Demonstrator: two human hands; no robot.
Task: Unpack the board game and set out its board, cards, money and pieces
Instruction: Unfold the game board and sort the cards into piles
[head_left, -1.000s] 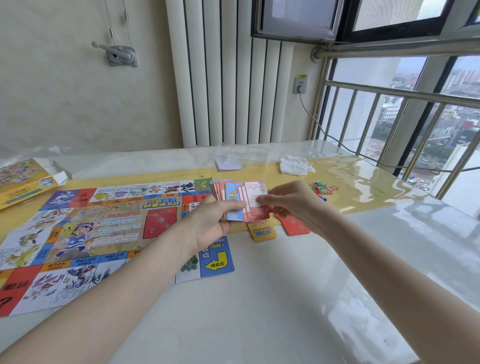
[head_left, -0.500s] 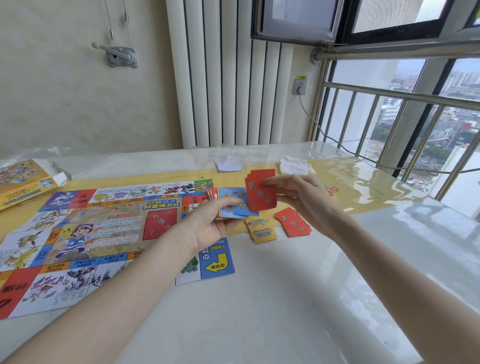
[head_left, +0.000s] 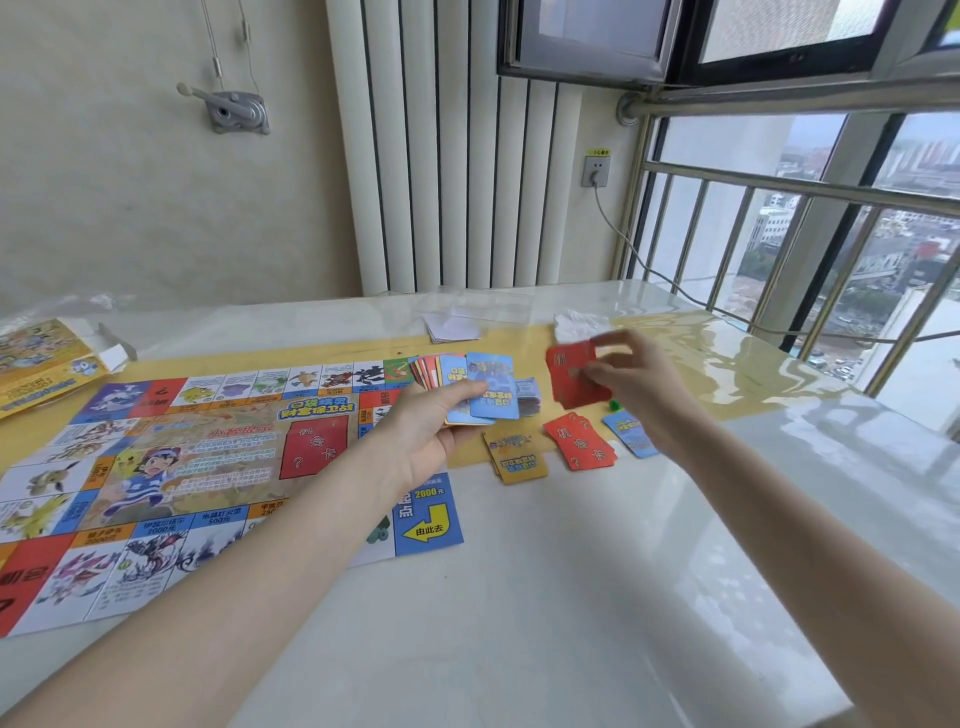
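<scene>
Fan of cards (head_left: 470, 387) in my left hand (head_left: 423, 434), thumb across the front, fingers curled behind; top card blue-backed, red and orange edges showing to its left. Fan is held above the far right corner of the board (head_left: 171, 467).

My right hand (head_left: 636, 387) pinches a small batch of red cards (head_left: 571, 374), raised above the table (head_left: 519, 597), well clear of the fan. Fingers curled on the batch's right edge; picture blurred there, card count unclear.

On the table below the hands, three piles in a row: yellow pile (head_left: 517, 457), red pile (head_left: 581, 441) just right of it, blue pile (head_left: 629, 434) partly hidden under my right wrist. A small green piece (head_left: 615, 404) lies just beyond the blue pile.

Board lies flat and unfolded on the left half of the table, printed side up, red question-mark panel near centre, yellow arrow square at the near right corner.

Farther out: game box (head_left: 41, 364) at the left edge, flap open. White folded papers (head_left: 452, 328) and a crumpled white wrapper (head_left: 579, 323) near the back. Wall socket (head_left: 596, 170) behind, cable running right past the window railing (head_left: 779, 182).
</scene>
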